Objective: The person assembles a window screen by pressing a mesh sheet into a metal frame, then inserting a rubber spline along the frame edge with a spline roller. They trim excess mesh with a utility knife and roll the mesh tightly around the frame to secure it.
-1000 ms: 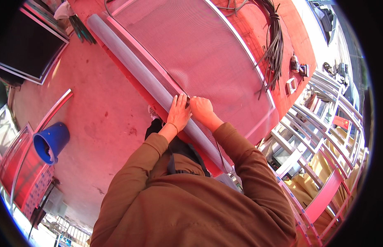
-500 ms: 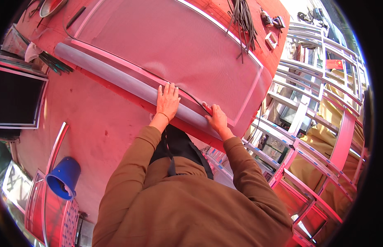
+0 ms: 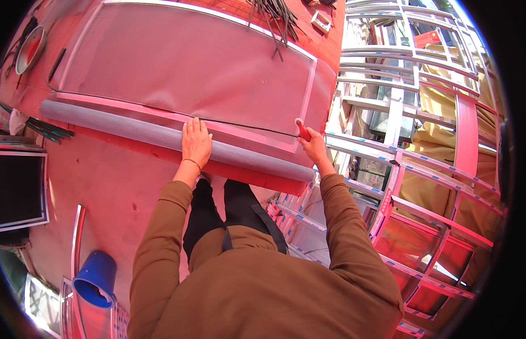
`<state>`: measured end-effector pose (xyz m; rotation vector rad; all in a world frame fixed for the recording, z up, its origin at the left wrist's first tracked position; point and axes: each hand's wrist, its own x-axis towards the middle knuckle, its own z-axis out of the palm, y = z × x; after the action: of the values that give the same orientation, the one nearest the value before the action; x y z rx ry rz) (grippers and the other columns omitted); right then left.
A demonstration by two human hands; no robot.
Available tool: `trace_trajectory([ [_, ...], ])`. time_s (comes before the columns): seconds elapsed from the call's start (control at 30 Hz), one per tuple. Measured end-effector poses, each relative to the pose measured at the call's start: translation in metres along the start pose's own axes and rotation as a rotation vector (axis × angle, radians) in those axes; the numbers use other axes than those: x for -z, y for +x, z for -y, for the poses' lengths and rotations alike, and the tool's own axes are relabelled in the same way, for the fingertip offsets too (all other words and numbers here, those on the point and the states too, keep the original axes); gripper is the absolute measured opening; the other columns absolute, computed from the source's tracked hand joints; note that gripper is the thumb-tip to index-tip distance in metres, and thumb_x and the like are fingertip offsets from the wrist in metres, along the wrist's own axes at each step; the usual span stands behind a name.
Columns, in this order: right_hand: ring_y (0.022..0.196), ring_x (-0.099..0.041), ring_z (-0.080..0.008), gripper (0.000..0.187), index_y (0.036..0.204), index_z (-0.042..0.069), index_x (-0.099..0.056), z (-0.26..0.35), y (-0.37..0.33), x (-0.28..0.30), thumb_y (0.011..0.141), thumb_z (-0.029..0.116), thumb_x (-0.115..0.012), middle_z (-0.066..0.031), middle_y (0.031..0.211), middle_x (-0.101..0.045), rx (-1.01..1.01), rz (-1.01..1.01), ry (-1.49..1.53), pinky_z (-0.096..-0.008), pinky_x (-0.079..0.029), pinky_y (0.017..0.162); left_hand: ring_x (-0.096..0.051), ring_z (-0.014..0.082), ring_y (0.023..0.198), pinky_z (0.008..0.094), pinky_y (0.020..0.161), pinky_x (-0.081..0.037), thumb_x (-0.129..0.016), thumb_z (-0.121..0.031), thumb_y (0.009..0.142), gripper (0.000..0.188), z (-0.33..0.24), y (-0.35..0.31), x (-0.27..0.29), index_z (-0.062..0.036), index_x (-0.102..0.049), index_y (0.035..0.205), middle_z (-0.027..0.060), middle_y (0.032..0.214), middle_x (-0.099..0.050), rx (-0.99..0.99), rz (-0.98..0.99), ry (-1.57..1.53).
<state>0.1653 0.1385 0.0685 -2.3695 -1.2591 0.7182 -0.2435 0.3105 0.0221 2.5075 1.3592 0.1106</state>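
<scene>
A large window screen frame, light in colour, lies on the red table with mesh over it. Along its near side runs a black spline cord, its far left end curling off the frame. My left hand lies flat over the near rail, fingers stretched out beside the cord. At the frame's near right corner, my right hand is closed round the red handle of a spline roller, its round end pointing away from me. A grey roll of mesh rests along the table's near edge, under my left wrist.
Several cut strips of black cord lie at the table's far side by a small white box. A metal bowl sits far left. Stacked metal frames crowd the right; a blue bucket is at lower left.
My right hand has moved the roller right along the near rail to the corner, and the cord now runs straighter. My left hand stays flat near the rail. The whole view has shifted.
</scene>
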Motion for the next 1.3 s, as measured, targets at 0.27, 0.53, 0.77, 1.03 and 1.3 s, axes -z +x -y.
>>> trace_trajectory([
  [0.27, 0.098, -0.076, -0.0405, 0.022, 0.107, 0.006, -0.073, -0.052, 0.026, -0.002, 0.09, 0.018, -0.083, -0.0183, 0.1, -0.078, 0.001, 0.053, 0.054, -0.0493, -0.057, 0.087, -0.051, 0.0367, 0.143, 0.0531, 0.125, -0.037, -0.069, -0.031, 0.102, 0.051, -0.106, 0.008, -0.044, 0.0026, -0.063, 0.14, 0.0203, 0.149, -0.059, -0.101, 0.061, -0.068],
  [0.53, 0.071, -0.07, -0.0242, 0.02, 0.105, 0.003, -0.072, -0.098, 0.033, -0.001, 0.091, 0.013, -0.082, -0.0155, 0.076, -0.067, 0.136, 0.062, 0.091, -0.0404, -0.055, 0.071, -0.056, 0.0365, 0.133, 0.0478, 0.115, -0.046, -0.075, -0.024, 0.096, 0.04, -0.222, 0.005, -0.076, -0.0017, -0.063, 0.127, 0.0179, 0.136, -0.06, -0.237, 0.08, -0.167],
  [0.77, 0.099, -0.071, -0.0438, 0.022, 0.107, 0.007, -0.072, -0.105, 0.021, -0.003, 0.088, 0.015, -0.082, -0.0184, 0.101, -0.073, 0.178, 0.171, 0.023, -0.0521, -0.055, 0.085, -0.057, 0.0378, 0.133, 0.0479, 0.115, -0.048, -0.076, -0.021, 0.095, 0.039, -0.255, 0.003, -0.081, 0.0006, -0.065, 0.126, 0.0191, 0.134, -0.063, -0.186, 0.116, -0.169],
  [1.03, 0.099, -0.071, -0.0426, 0.023, 0.106, 0.009, -0.071, -0.109, 0.015, -0.009, 0.089, 0.018, -0.083, -0.0159, 0.099, -0.069, 0.238, 0.184, -0.047, -0.0543, -0.056, 0.084, -0.057, 0.038, 0.136, 0.0487, 0.119, -0.045, -0.073, -0.023, 0.098, 0.052, -0.272, 0.004, -0.079, 0.0032, -0.062, 0.142, 0.0207, 0.136, -0.062, -0.174, 0.098, -0.095],
  [1.3, 0.099, -0.071, -0.0423, 0.022, 0.102, 0.009, -0.07, -0.104, 0.015, -0.009, 0.089, 0.019, -0.083, -0.0155, 0.1, -0.068, 0.22, 0.214, -0.103, -0.0544, -0.056, 0.085, -0.053, 0.0355, 0.142, 0.0478, 0.123, -0.041, -0.072, -0.025, 0.098, 0.057, -0.284, 0.002, -0.103, 0.0039, -0.062, 0.146, 0.02, 0.145, -0.059, -0.218, 0.005, 0.076],
])
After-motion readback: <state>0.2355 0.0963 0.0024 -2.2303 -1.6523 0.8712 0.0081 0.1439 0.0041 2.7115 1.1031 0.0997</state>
